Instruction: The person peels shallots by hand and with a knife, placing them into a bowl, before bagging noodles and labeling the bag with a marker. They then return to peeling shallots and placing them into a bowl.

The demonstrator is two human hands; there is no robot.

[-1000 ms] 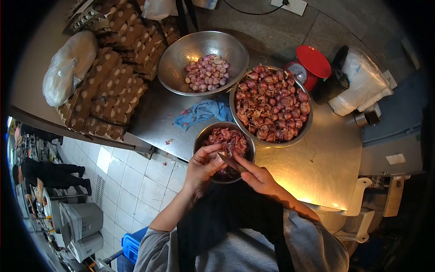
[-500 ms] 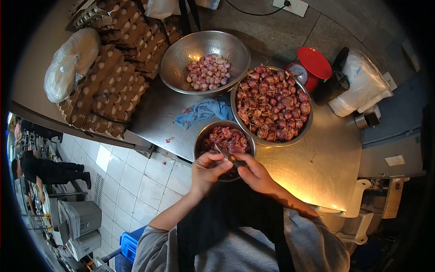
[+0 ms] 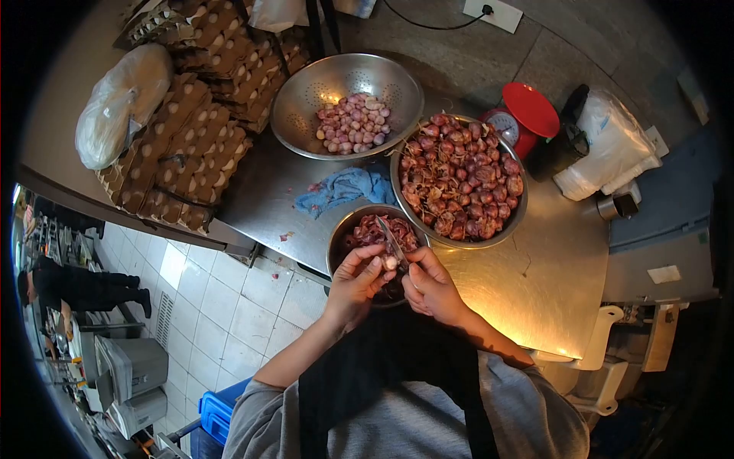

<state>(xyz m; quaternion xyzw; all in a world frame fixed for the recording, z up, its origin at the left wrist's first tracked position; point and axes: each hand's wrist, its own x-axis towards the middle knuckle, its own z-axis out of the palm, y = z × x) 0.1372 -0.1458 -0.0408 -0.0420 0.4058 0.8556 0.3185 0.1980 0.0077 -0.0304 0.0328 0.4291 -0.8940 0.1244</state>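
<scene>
My left hand (image 3: 358,281) pinches a small pale shallot (image 3: 391,262) above a steel bowl (image 3: 334,249) of reddish peelings (image 3: 375,232). In my right hand (image 3: 434,289) is a small knife (image 3: 392,239), its blade pointing up and away beside the shallot. Behind the bowl, a steel colander (image 3: 294,96) holds peeled shallots (image 3: 353,122). A larger steel bowl (image 3: 523,210) to the right is full of unpeeled red shallots (image 3: 462,180). A crumpled blue cloth (image 3: 344,189) lies between the bowls and the table's left edge.
Egg trays (image 3: 183,153) are stacked at the left, with a plastic bag (image 3: 122,103) on them. A red scale (image 3: 530,111), a dark bottle (image 3: 562,149) and plastic packs (image 3: 608,141) stand at the back right. Far left, a person (image 3: 84,284) in dark clothes stands on the tiled floor.
My right hand has turned the knife so its blade stands more upright, and has shifted slightly right and down. The pale shallot now shows at my left fingertips.
</scene>
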